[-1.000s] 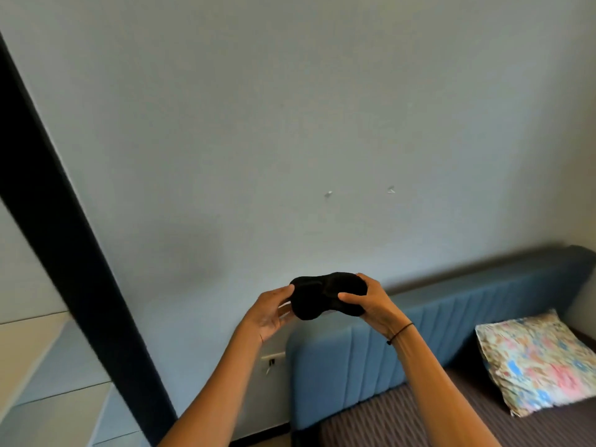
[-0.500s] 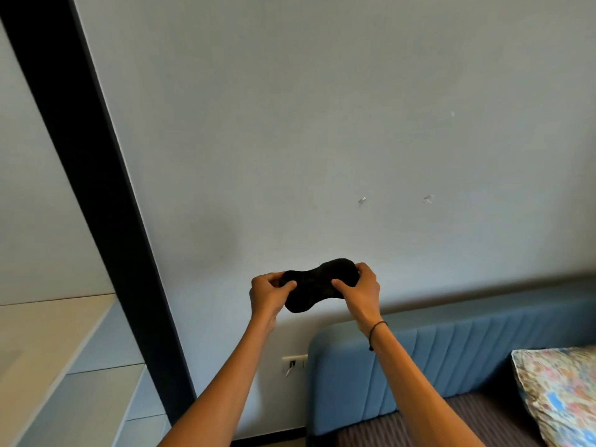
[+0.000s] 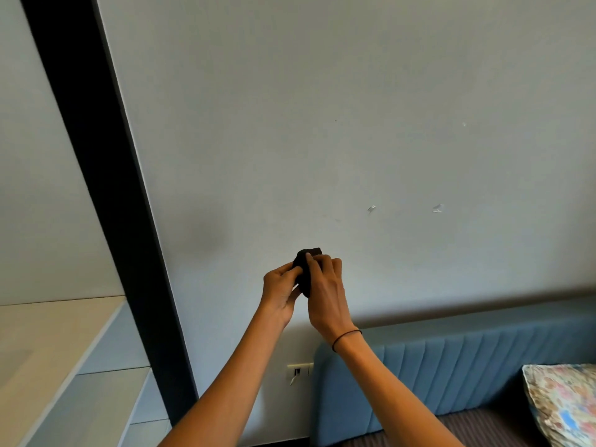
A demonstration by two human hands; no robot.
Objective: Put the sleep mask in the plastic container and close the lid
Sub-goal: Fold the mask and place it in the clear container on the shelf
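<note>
Black fabric, the sleep mask [image 3: 305,271], is seen bunched into a small lump and pinched between both hands, held up in front of a pale wall [image 3: 322,124]. The left hand [image 3: 280,290] is closed on its left side with thumb and fingers curled tight; the right hand [image 3: 326,295] is folded over its right side, fingers pressed onto the cloth. Open air is left all around the hands. A dark vertical post [image 3: 106,195] is set well to the left, beside pale shelving [image 3: 48,366]. A blue padded headboard [image 3: 451,372] is seen lower right, its top edge below the wrists, with a floral pillow [image 3: 564,404] near the frame's corner.
</note>
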